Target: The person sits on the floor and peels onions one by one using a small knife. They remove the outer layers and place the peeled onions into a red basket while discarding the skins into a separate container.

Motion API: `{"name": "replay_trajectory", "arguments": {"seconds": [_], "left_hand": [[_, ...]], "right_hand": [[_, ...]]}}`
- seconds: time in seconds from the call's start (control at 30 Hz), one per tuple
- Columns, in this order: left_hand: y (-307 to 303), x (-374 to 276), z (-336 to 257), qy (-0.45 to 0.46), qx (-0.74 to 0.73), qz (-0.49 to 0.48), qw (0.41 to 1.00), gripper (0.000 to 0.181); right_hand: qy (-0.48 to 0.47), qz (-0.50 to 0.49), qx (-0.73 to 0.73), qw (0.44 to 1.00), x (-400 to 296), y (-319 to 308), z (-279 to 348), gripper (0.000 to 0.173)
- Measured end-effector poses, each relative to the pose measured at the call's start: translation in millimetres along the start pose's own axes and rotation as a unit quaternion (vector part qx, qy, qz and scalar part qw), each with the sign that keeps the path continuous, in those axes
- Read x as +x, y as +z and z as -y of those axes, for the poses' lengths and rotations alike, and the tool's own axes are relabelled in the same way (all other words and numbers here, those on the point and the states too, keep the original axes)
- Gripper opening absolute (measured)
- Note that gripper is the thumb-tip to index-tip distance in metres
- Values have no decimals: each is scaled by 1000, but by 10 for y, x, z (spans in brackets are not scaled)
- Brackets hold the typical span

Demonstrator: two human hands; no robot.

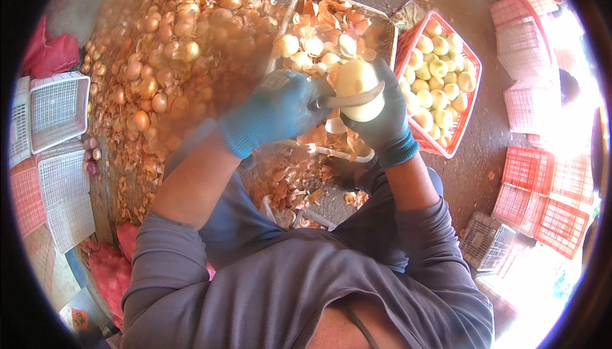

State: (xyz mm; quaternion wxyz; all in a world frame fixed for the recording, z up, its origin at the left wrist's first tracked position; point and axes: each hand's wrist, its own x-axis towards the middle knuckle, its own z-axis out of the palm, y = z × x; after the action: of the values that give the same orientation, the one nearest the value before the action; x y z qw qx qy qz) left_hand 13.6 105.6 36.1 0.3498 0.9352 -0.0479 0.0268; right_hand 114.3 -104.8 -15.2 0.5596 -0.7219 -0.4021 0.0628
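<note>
In a blue knit glove with dark coating, my left hand (299, 103) grips the handle of a knife with a short curved blade (356, 98). The blade lies across the front of a large pale peeled onion (356, 76). My right hand (385, 114), gloved the same way, cups that onion from the right and below. Under both hands stands a shallow tub (392, 38) with a worn pale rim. Loose orange-brown skins (327, 12) and several pale onion pieces (314, 46) lie in it. The left hand's fingers are partly hidden.
A pink plastic crate (466, 129) of peeled onions (437, 68) stands right of the tub. Unpeeled onions (148, 86) and skins spread over the floor at left. Stacked crates line the left (60, 110) and right (528, 172). Red mesh sacks (107, 272) lie at lower left.
</note>
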Motion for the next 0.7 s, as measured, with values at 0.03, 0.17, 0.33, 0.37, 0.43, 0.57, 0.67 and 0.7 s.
{"name": "replay_trajectory", "arguments": {"seconds": [0.03,0.17,0.33,0.37,0.43,0.57,0.67,0.7], "left_hand": [[0,9,7,-2,11,-2,1000,33],[52,12,81,5,30,-6,1000,33],[19,10,65,9,-61,3,998,30],[-14,15,41,-4,-53,36,998,29],[-93,2,-32,-33,-37,105,993,29],[51,8,99,18,22,49,998,28],[81,56,99,6,29,49,998,26],[114,65,126,1,22,35,999,26]], "right_hand": [[16,9,28,999,-1,15,11,105],[-16,-18,-29,999,-8,59,58,103],[-15,-17,-37,999,-18,44,-47,103],[-20,-30,-57,998,-15,24,-42,104],[-27,-55,-95,994,-25,5,-25,105],[-12,-46,-90,995,-53,38,-91,107],[-16,-62,-83,994,-83,77,-95,107],[-15,-64,-94,993,-91,82,-86,106]]}}
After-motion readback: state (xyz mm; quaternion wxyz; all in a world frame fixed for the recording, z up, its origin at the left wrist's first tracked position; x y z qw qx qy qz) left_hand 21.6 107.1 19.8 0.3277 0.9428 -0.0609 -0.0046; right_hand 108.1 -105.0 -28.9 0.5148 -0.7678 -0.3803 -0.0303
